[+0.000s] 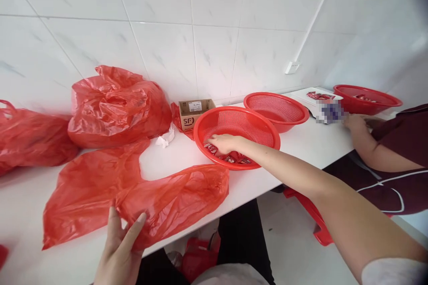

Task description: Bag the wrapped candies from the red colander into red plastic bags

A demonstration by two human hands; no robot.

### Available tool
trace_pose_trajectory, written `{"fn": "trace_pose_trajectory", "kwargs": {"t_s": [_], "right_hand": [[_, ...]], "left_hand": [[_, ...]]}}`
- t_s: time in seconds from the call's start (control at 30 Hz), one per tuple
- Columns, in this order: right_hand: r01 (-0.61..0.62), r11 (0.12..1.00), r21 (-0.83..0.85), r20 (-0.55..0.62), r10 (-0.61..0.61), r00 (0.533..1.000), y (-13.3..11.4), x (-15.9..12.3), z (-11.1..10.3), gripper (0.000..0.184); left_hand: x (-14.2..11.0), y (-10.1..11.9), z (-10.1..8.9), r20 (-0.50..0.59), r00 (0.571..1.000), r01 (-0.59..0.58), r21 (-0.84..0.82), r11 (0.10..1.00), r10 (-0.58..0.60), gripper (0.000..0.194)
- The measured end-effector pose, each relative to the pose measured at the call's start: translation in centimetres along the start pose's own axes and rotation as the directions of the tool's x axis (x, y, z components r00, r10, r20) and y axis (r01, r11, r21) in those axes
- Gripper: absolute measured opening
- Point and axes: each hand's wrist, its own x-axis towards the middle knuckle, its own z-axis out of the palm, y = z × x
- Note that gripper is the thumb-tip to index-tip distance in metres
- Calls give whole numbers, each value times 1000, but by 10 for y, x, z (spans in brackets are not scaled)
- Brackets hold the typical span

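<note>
A thin red plastic bag [174, 191] lies flattened across the table in front of me. My left hand [120, 245] is at its near edge, touching the plastic, thumb and forefinger spread apart; its lower fingers are partly hidden. Farther right, my right hand [222, 143] reaches into a red perforated basket [270, 136]. Small red printed packets [230, 159] lie in the bottom of that basket. The fingers of this hand are apart and rest among the packets, with the tips partly hidden.
Bulging red bags [117, 107] stand against the tiled wall, beside a small cardboard box [197, 113] and a crumpled tissue [165, 137]. Behind is a second red basket [277, 107]. A co-worker [401, 142] sits at right near a white scale [309, 98] and another red basket [371, 102].
</note>
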Motion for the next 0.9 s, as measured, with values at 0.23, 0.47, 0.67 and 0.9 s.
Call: {"fn": "trace_pose_trajectory", "kwargs": {"t_s": [0.23, 0.47, 0.67, 0.9], "right_hand": [[-12, 999, 52, -20, 13, 1000, 10, 10, 4, 25], [389, 814, 431, -245, -310, 919, -57, -33, -5, 28], [369, 904, 218, -153, -342, 927, -109, -38, 80, 44], [286, 896, 339, -225, -219, 950, -50, -35, 9, 32]], "left_hand": [[-5, 4, 0, 20, 999, 34, -161, 986, -31, 88], [-6, 3, 14, 21, 999, 45, -213, 976, -42, 85], [-6, 1, 24, 11, 1000, -14, -229, 973, 17, 84], [-10, 1, 19, -28, 993, -116, -167, 979, 113, 106]]}}
